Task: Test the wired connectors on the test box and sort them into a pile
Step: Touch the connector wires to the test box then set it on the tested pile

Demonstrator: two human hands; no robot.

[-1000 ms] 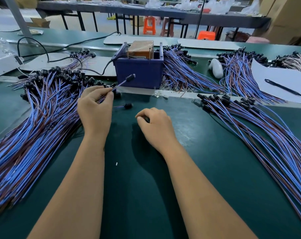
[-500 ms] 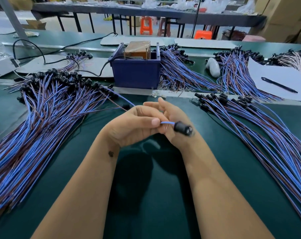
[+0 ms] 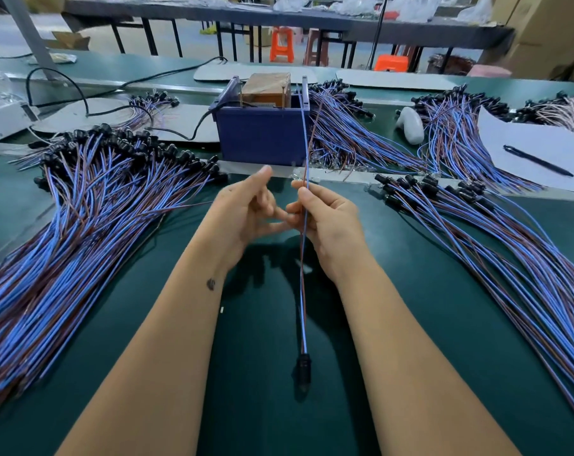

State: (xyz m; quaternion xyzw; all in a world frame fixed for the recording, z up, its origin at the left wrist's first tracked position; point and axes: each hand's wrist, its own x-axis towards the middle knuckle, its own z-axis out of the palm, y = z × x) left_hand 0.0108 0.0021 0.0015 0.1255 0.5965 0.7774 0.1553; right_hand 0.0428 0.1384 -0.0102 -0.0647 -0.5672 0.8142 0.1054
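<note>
My right hand (image 3: 328, 222) pinches one blue-and-brown wired connector (image 3: 303, 291) by its wires. The wire ends point up toward the blue test box (image 3: 262, 133), and the black plug (image 3: 303, 365) hangs low between my forearms. Beside it, my left hand (image 3: 246, 212) holds nothing; its fingers are loosely spread and their tips are close to my right fingers. A big pile of connectors (image 3: 81, 218) fans out on the left of the green mat. Another pile (image 3: 493, 245) lies on the right.
More wire bundles (image 3: 351, 133) lie behind and right of the box. A white sheet with a black pen (image 3: 537, 161) sits at the far right, next to a white handheld device (image 3: 410, 125). A black cable (image 3: 114, 110) runs to the box from the left.
The connector has turned over: its plug, held up near my fingers before, now hangs low and the wire ends point at the box. My left hand has let go of it.
</note>
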